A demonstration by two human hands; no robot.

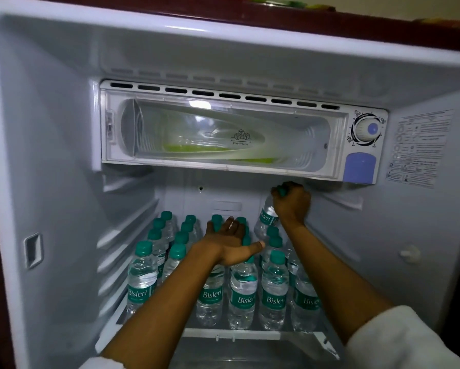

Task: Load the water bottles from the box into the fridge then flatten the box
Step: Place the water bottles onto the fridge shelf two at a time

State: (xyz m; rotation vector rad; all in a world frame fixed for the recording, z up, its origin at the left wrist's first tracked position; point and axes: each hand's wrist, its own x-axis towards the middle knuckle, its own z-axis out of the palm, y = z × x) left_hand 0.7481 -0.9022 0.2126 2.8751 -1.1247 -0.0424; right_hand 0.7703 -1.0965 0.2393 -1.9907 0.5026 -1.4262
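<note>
Several clear water bottles with green caps and green labels (pixel 240 294) stand in rows on the fridge shelf (pixel 250 334). My right hand (pixel 292 202) is shut around the neck of one more bottle (pixel 266 221), held tilted above the back right of the rows, its cap peeking out of my fist. My left hand (pixel 230 242) is open, fingers spread, resting over the caps in the middle of the rows. The box is out of view.
A small freezer compartment (pixel 223 134) with a clear flap hangs just above my right hand. A thermostat dial (pixel 367 128) sits at its right. Ribbed fridge side walls (pixel 122 235) flank the shelf. A sticker (pixel 417 147) is on the right wall.
</note>
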